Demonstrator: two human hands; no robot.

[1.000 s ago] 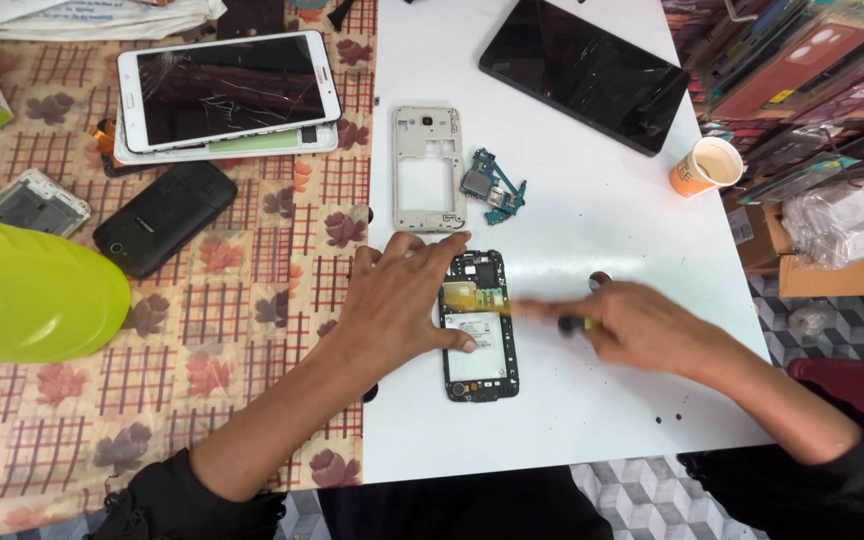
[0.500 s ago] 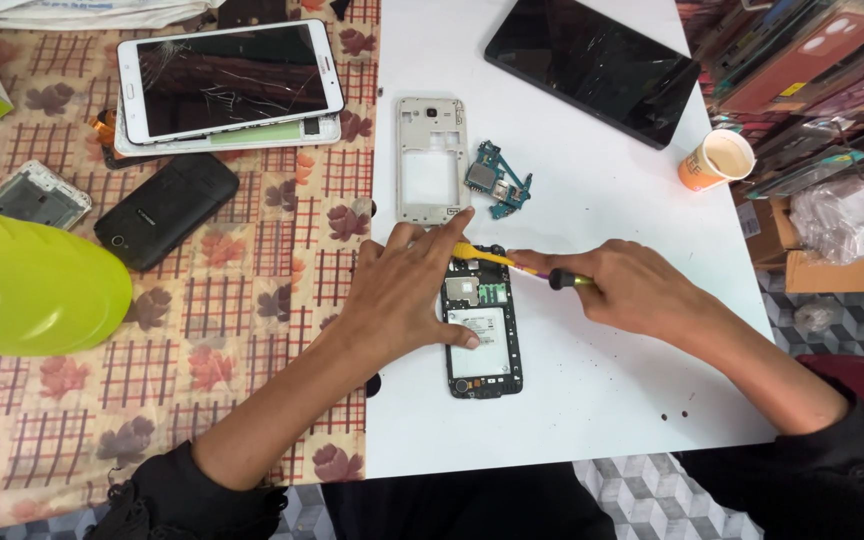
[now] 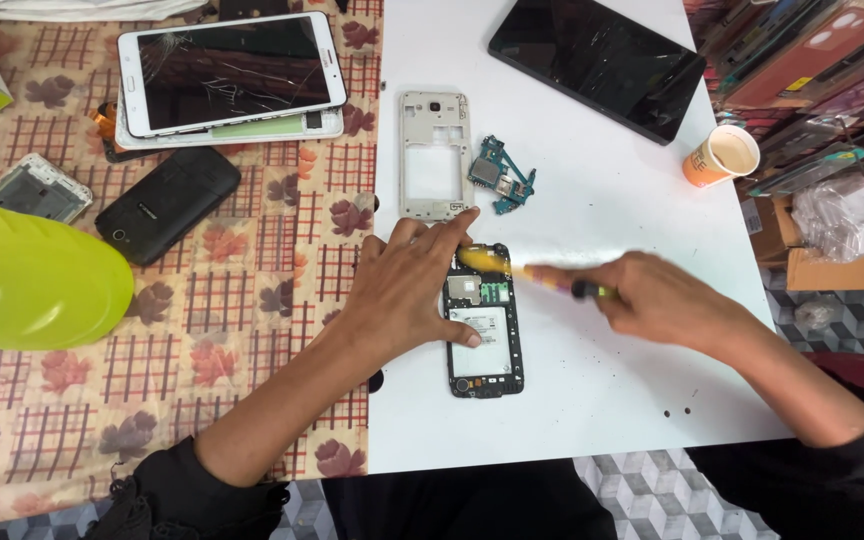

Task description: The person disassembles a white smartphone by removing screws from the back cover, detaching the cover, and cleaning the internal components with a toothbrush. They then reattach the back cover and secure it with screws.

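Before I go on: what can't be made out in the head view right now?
- Yellow-handled tool: motion-blurred; tip unreadable.
- Right hand: blurred; grip unclear.
- Opened black phone: left edge hidden under left hand.
- Lime-green rounded object: cut off by the left edge.
- Tiny dark specks on white table: too small.

blk phone [image 3: 485,330] | yellow brush [image 3: 512,268] | white board [image 3: 592,400] | floral-check cloth [image 3: 152,380]

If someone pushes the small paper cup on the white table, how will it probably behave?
The paper cup lies on its side on the white table, so a push would probably make it roll in a curve, as it tapers. It looks empty and thin-walled, hence likely light and easy to crush.
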